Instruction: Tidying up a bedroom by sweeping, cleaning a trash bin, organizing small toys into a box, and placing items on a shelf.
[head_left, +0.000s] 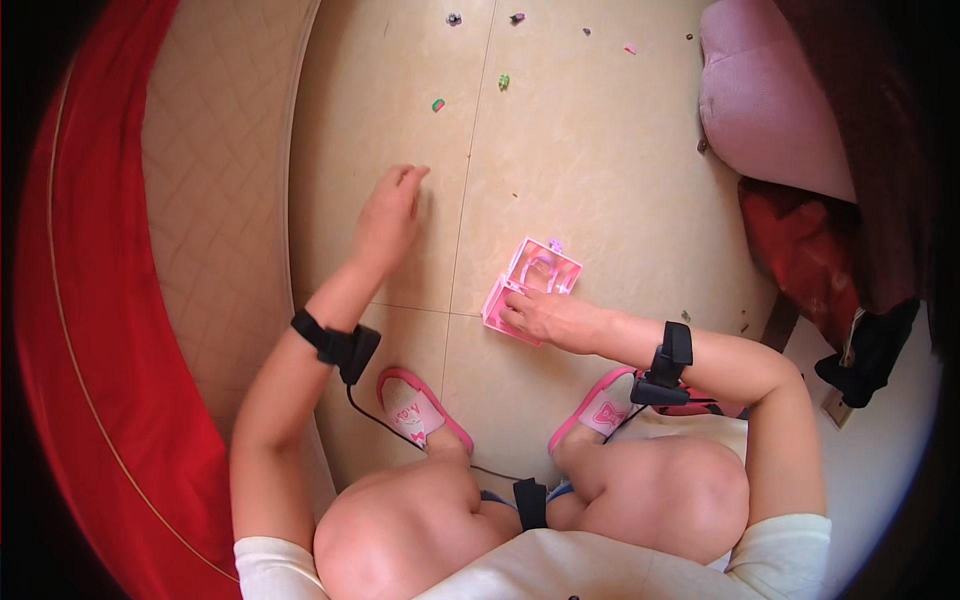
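A small pink plastic box (551, 262) lies with its lid open on the tiled floor, a purple clasp at its far edge. My right hand (551, 319) reaches over the near half, fingertips down inside it; whether they pinch anything is hidden. To the left, my left hand (394, 206) is above the floor, slightly blurred, with nothing visible in it. Beyond it lie a green and pink gem-like piece (438, 105) and a green piece (504, 82). Farther off are a purple-grey piece (454, 19), a dark purple piece (517, 18) and a pink piece (630, 49).
A quilted mattress side (217, 187) and red cloth (97, 300) line the left. At right stand a pink cushioned item (772, 105), a dark red bag-like item (795, 240) and a wall socket (836, 411). Small bits (685, 316) lie near the right side. Pink slippers (420, 409) are close in front.
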